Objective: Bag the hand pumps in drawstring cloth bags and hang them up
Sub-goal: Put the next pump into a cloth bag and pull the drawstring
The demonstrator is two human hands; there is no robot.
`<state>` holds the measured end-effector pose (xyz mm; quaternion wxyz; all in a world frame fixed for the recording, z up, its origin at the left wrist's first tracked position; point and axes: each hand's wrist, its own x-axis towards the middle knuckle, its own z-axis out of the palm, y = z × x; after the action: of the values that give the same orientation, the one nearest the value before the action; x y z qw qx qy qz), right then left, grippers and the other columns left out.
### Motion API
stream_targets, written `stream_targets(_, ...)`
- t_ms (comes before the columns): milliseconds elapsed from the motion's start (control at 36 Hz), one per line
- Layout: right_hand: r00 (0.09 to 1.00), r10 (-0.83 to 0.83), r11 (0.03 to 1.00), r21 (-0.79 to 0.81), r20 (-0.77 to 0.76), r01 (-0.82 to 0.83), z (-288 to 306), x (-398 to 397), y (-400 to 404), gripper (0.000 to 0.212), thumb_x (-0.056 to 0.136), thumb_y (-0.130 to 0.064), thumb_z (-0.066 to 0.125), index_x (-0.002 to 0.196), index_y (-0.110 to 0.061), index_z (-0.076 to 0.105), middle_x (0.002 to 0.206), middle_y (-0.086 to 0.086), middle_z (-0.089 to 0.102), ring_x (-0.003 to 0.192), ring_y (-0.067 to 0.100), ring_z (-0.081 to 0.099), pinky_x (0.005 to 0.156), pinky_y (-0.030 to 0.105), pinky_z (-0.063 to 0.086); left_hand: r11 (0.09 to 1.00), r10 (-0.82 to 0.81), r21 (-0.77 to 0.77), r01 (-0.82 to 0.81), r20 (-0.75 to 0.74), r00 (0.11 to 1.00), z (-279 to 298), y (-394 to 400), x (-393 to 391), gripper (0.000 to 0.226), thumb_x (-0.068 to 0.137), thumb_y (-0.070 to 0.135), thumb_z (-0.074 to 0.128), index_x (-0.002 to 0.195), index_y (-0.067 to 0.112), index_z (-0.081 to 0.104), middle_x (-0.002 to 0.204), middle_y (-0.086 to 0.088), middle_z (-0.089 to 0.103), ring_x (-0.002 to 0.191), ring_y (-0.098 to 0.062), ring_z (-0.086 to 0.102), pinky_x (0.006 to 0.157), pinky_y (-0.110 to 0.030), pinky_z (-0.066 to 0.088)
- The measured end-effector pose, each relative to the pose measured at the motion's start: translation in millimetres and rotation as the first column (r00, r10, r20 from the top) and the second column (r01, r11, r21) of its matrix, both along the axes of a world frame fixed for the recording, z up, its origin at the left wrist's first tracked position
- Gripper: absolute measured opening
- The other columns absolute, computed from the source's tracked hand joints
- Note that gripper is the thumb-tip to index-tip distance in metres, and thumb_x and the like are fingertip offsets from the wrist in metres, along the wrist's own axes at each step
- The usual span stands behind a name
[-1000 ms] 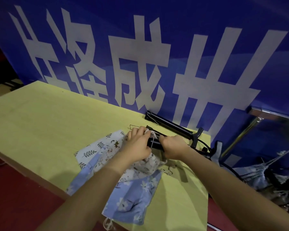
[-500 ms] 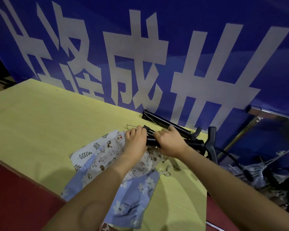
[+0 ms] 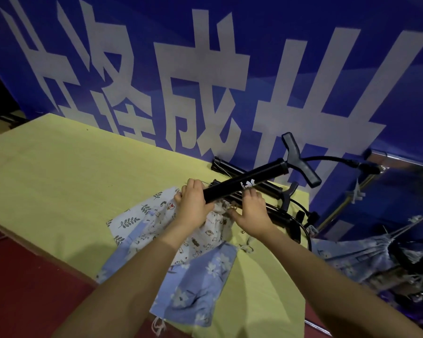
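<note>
Left hand [image 3: 193, 203] gripped the pump [image 3: 244, 185] while right-hand [image 3: 250, 212] fingers pinched the bag mouth [image 3: 220, 211]; wider opening would ease insertion.

A makeshift packing workshop is showing: a plywood bench [image 3: 59, 167] standing against a blue banner [image 3: 303, 45] bearing big white characters.

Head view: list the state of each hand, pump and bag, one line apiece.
left hand: grips the lower end of the raised pump.
right hand: pinches the mouth of the white printed bag.
raised pump: lifted, tilted, handle up to the right, not yet bagged.
white printed bag: on the table, mouth gathered under the pump.
blue floral bag: flat, partly under the white one.
other pumps: lying by the banner.
</note>
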<state>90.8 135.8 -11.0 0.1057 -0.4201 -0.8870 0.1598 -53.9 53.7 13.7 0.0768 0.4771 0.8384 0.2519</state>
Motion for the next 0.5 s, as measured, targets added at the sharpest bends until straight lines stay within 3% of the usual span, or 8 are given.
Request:
stream_targets(56, 0.997, 0.021, 0.994, -0.108, 0.068, -0.014, 3, -5, 2, 0.064, 0.088, -0.045, 0.058, 0.140, -0.015, 0.037, 0.140, 0.009, 0.039, 0.129, 0.029, 0.035, 0.106, 0.040, 0.026, 1.000, -0.003, 0.023, 0.003, 0.033, 0.999, 2, -2, 0, 0.034, 0.079, 0.021, 0.066, 0.105, 0.011, 0.048, 0.111, -0.004, 0.045, 0.106, -0.020, 0.045, 0.088, -0.034, 0.031)
stream_targets(111, 0.994, 0.068, 0.982, -0.181, 0.087, -0.052, 3, -8, 1, 0.047, 0.090, -0.045, 0.055, 0.126, -0.015, 0.053, 0.133, 0.008, 0.048, 0.125, 0.028, 0.041, 0.100, 0.040, 0.026, 0.999, -0.012, 0.048, 0.008, 0.077, 0.997, 3, -5, 0, 0.033, 0.078, 0.021, 0.067, 0.104, 0.010, 0.049, 0.108, -0.003, 0.045, 0.103, -0.020, 0.046, 0.087, -0.034, 0.032)
stream_targets(167, 0.999, 0.045, 0.970, -0.238, -0.016, -0.048, 4, -7, -1, 0.028, 0.092, -0.039, 0.054, 0.100, -0.013, 0.061, 0.105, 0.006, 0.061, 0.104, 0.024, 0.054, 0.090, 0.037, 0.029, 0.996, -0.008, 0.086, -0.002, 0.118, 0.993, 5, -7, -1, 0.032, 0.078, 0.022, 0.067, 0.101, 0.011, 0.049, 0.103, 0.001, 0.043, 0.100, -0.020, 0.047, 0.086, -0.035, 0.033)
stream_targets(250, 0.956, -0.058, 0.904, -0.422, -0.286, -0.072, 14, -2, -4, 0.022, 0.096, -0.029, 0.052, 0.077, -0.016, 0.051, 0.073, 0.004, 0.057, 0.071, 0.020, 0.055, 0.071, 0.035, 0.042, 0.991, 0.021, 0.129, -0.046, 0.192, 0.981, 8, -10, -3, 0.030, 0.077, 0.024, 0.069, 0.095, 0.016, 0.047, 0.098, 0.004, 0.040, 0.094, -0.020, 0.051, 0.087, -0.040, 0.041)
stream_targets(361, 0.870, -0.148, 0.884, -0.457, -0.471, -0.097, 38, -2, -3, 0.020, 0.097, -0.023, 0.052, 0.080, -0.012, 0.056, 0.074, 0.001, 0.057, 0.069, 0.013, 0.054, 0.065, 0.029, 0.044, 0.977, 0.010, 0.204, -0.071, 0.287, 0.958, 8, -13, -5, 0.029, 0.078, 0.024, 0.070, 0.090, 0.017, 0.045, 0.097, 0.002, 0.040, 0.091, -0.024, 0.051, 0.087, -0.049, 0.046)
stream_targets(500, 0.714, -0.263, 0.819, -0.541, -0.649, -0.190, 74, -12, -2, 0.017, 0.098, -0.015, 0.048, 0.085, -0.009, 0.056, 0.072, 0.001, 0.057, 0.066, 0.012, 0.053, 0.065, 0.018, 0.045, 0.959, 0.050, 0.247, -0.139, 0.334, 0.941, 12, -15, -2, 0.030, 0.079, 0.025, 0.070, 0.090, 0.014, 0.045, 0.096, 0.002, 0.039, 0.089, -0.025, 0.052, 0.082, -0.047, 0.048)
